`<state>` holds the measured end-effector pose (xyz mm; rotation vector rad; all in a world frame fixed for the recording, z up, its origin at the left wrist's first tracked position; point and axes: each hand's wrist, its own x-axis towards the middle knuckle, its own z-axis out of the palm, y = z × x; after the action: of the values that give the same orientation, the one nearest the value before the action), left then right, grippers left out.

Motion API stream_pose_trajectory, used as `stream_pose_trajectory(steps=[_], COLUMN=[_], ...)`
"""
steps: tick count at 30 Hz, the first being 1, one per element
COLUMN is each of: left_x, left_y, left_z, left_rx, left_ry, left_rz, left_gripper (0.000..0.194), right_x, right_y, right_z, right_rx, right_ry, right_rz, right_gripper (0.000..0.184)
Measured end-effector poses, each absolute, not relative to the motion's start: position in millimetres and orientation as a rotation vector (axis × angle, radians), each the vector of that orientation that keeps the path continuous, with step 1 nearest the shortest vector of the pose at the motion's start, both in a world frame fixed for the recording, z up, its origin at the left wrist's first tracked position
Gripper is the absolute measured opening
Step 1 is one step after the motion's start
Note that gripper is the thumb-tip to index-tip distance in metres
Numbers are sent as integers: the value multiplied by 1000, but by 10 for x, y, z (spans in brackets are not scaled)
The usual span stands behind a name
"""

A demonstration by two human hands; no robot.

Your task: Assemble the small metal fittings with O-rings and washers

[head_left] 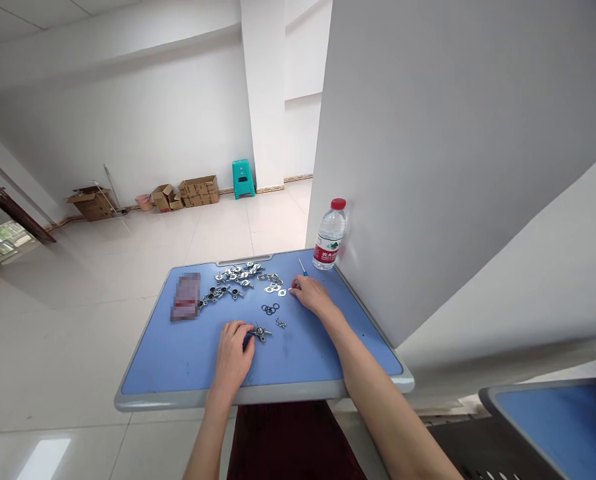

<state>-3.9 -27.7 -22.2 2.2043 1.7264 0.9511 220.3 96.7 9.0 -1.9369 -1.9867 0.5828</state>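
Observation:
My left hand [233, 350] rests near the table's front with thumb and fingers closed on the left end of a small metal valve-like fitting [261, 332], which lies on the blue top. Farther back on the right, my right hand [310, 293] pinches a small bright piece that looks like a flat metal plate, mostly hidden by the fingers. Beside those fingertips lie several flat metal plates with holes [282, 293]. A screwdriver [303, 266] points away just behind the right hand. Between the hands are black rubber rings [269, 309] and a little group of tiny metal pieces [281, 323].
Many metal fittings [235, 275] are heaped at the table's back. A blurred purplish rectangle [186, 297] lies on the left. At the back right corner stands a water bottle [331, 235], close to the wall [428, 167]. Cardboard boxes [199, 191] and a teal stool [243, 178] are on the floor beyond.

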Motion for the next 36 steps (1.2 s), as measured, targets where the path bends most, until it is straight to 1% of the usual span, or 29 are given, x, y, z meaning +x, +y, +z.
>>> stream_pose_trajectory(steps=[4, 10, 16, 22, 27, 31, 34, 36], left_x=[-45, -41, -39, -47, -40, -40, -46, -50], left_y=[-273, -272, -268, -265, -274, -283, -294, -304], left_z=[-223, -218, -231, -224, -221, -214, -197, -179], left_rx=[2196, 2200, 2205, 2215, 2200, 2185, 2180, 2167], left_ry=[1728, 1733, 1735, 1722, 1723, 1720, 1707, 1697], left_rz=[959, 967, 1002, 987, 1004, 1031, 1112, 1165], left_gripper=[24, 23, 24, 24, 24, 24, 23, 23], right_x=[2199, 2210, 2232, 2226, 2234, 2197, 2071, 1946], right_y=[949, 895, 924, 925, 899, 880, 827, 765], right_z=[89, 88, 46, 27, 57, 120, 157, 159], right_rx=[-1959, -1956, -1962, -1923, -1813, -1617, -1401, -1267], right_ry=[-1986, -1966, -1933, -1870, -1787, -1715, -1701, -1705], right_rz=[581, 564, 588, 618, 661, 784, 976, 1112], right_gripper=[16, 21, 11, 12, 5, 9, 14, 14])
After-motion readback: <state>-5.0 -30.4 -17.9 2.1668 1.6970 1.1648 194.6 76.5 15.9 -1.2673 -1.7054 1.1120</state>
